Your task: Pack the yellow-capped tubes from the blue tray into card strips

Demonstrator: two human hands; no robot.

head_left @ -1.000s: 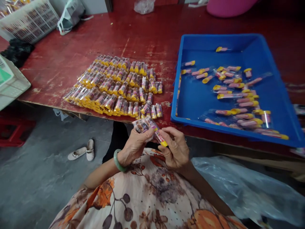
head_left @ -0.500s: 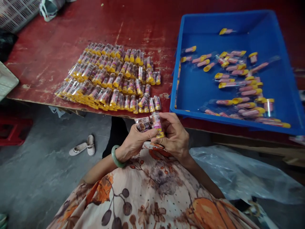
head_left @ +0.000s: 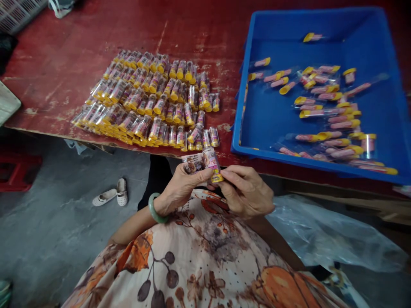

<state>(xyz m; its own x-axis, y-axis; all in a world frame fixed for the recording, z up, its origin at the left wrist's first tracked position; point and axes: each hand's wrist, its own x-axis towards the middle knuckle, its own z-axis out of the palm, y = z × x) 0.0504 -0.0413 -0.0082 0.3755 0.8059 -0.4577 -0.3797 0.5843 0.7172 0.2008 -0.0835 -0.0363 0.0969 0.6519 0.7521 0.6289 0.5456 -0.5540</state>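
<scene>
My left hand holds a stack of printed labels and, beside it, a small clear tube with a yellow end and a printed label. The fingers of my right hand are pinched at the yellow lower end of that same tube. Ahead on the red table lie rows of labelled tubes with yellow ends. To the right, a blue tray holds several scattered clear tubes with yellow ends and pink contents.
A grey plastic crate stands at the table's far left, with a white container nearer. Clear plastic sheeting hangs low at the right. White shoes and a red stool are on the floor.
My right hand has shifted right and now grips the tube only at its lower end, uncovering more of it. The view has moved slightly.
</scene>
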